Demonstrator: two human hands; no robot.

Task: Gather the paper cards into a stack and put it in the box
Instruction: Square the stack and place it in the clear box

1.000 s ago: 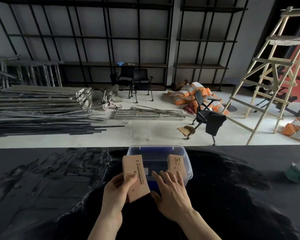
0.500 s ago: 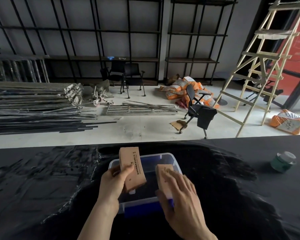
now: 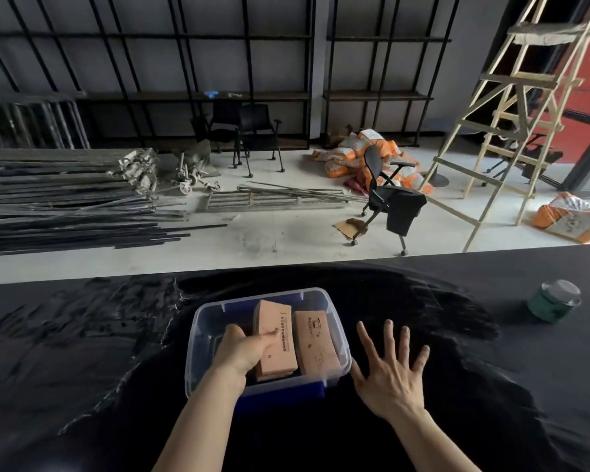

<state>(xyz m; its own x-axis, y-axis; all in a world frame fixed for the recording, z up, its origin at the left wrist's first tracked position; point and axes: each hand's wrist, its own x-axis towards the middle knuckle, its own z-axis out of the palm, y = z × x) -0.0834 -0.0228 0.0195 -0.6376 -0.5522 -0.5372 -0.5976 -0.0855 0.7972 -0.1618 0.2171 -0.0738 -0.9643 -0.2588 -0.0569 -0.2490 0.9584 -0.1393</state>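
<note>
A clear plastic box (image 3: 201, 335) with a blue base stands on the black table in front of me. Two stacks of tan paper cards are inside it. My left hand (image 3: 242, 350) reaches into the box and grips the left stack (image 3: 276, 345) by its side. The right stack (image 3: 315, 342) lies flat in the box by itself. My right hand (image 3: 390, 373) hovers just right of the box over the black cloth, fingers spread, holding nothing.
A green jar with a clear lid (image 3: 554, 300) stands at the table's right. The table's far edge (image 3: 286, 264) runs behind the box. Beyond it lie a floor with metal bars, chairs, sacks and a wooden ladder (image 3: 511, 107).
My left hand lowered its card stack into the box. My right hand let go of the other stack inside the box and pulled out to the right, fingers opening.
</note>
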